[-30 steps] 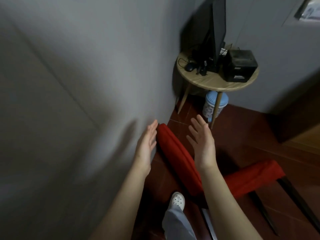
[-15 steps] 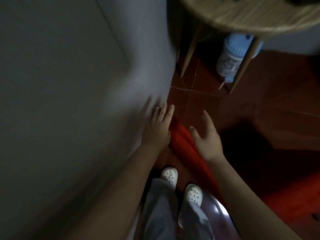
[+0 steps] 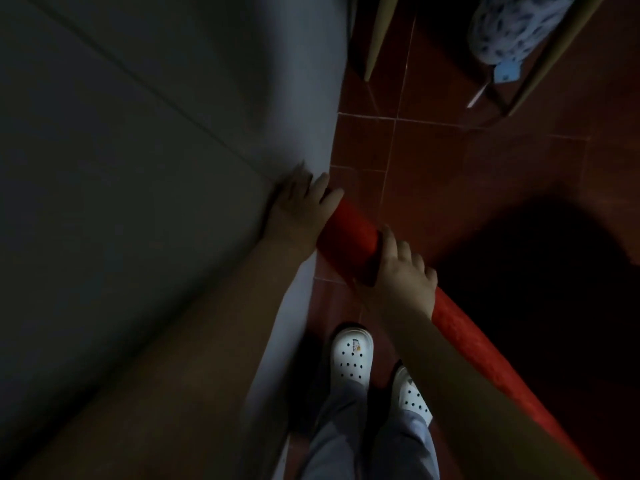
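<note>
Grabbing the red bar (image 3: 349,233) is the step you're on rn, imo. It sits dead centre and runs down toward 5 o'clock, with its top end tight to the wall (image 3: 173,168) at 9.

Your right hand (image 3: 403,275) is wrapped over it just past centre toward 5, fingers curled round the padding, so that's a proper grip. Your left hand (image 3: 298,213) is at the bar's top end, squeezed between bar and wall. Its fingers lie fairly straight across the tip, more resting than clamping. The thumb's hidden, so can't say it hooks under.

Next move, prob: get the left hand's fingers round that end, then pull the bar off the wall toward 3. There's barely any gap on that side, so watch your knuckles. Your feet are right under it at 6, so lift b4 you swing.

Count, fwiw:
- 1 red bar
- 2 hands on it
- 2 white clogs (image 3: 352,358) at 6
- 2 wooden legs (image 3: 377,39) at 12–1
- 1 blue-patterned tub (image 3: 512,26) at 1, on the tiled floor (image 3: 450,161)
</note>
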### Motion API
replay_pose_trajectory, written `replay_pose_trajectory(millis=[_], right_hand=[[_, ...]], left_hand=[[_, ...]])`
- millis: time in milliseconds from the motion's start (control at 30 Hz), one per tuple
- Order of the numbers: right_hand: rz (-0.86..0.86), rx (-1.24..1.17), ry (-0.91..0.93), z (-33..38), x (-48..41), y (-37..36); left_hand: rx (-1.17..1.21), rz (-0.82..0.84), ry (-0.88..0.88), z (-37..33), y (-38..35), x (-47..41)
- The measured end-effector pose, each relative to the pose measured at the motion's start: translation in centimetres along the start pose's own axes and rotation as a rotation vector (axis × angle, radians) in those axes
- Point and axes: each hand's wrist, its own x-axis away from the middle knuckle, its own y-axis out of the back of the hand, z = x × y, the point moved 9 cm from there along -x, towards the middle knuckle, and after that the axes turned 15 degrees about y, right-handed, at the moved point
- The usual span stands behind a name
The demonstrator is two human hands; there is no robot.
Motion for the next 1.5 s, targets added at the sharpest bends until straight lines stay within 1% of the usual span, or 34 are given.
replay_pose_trajectory(millis=[200, 300, 433, 533, 700, 833, 1000, 1100, 1167, 1233, 1367, 1433, 1500], right_hand=[[0.032, 0.013, -0.014, -0.1, -0.3, 0.8], [0.068, 0.037, 0.023, 0.0, -0.2, 1.0], [0.072, 0.08, 0.079, 0.5, 0.1, 2.1], [0.061, 0.086, 0.085, 0.7, 1.1, 3.3], [0.028, 0.079, 0.082, 0.8, 4.1, 6.7], [0.024, 0.062, 0.062, 1.0, 8.9, 10.5], [-0.011, 0.055, 0.006, 1.4, 16.1, 15.9], [-0.043, 0.012, -0.032, 1.7, 20.4, 18.6], [-0.07, -0.047, -0.074, 1.6, 23.1, 20.1], [-0.115, -0.122, -0.099, 1.8, 25.2, 21.2], [-0.204, -0.082, -0.03, 3.7, 27.3, 21.9], [-0.28, -0.095, -0.016, 3.6, 28.6, 22.4], [-0.317, -0.075, 0.022, 3.4, 30.4, 22.6]], left_hand=[[0.081, 0.023, -0.007, -0.4, 1.5, -0.6], [0.117, 0.051, 0.013, -0.6, 1.7, -0.7], [0.087, 0.073, -0.013, -0.8, 2.6, -0.4], [0.055, 0.075, -0.038, -1.3, 4.0, 0.4], [0.004, 0.046, -0.077, -2.4, 8.3, 2.8], [-0.043, 0.041, -0.141, -4.2, 13.5, 6.9], [-0.114, -0.024, -0.256, -7.0, 20.6, 13.4], [-0.107, -0.045, -0.296, -8.2, 23.9, 17.1], [-0.035, -0.075, -0.288, -8.4, 26.2, 19.8], [0.095, -0.118, -0.257, -8.2, 28.0, 22.3], [0.184, -0.211, -0.314, -9.8, 29.7, 26.9], [0.191, -0.225, -0.317, -10.0, 29.9, 28.5], [0.217, -0.228, -0.308, -10.1, 30.0, 30.4]])
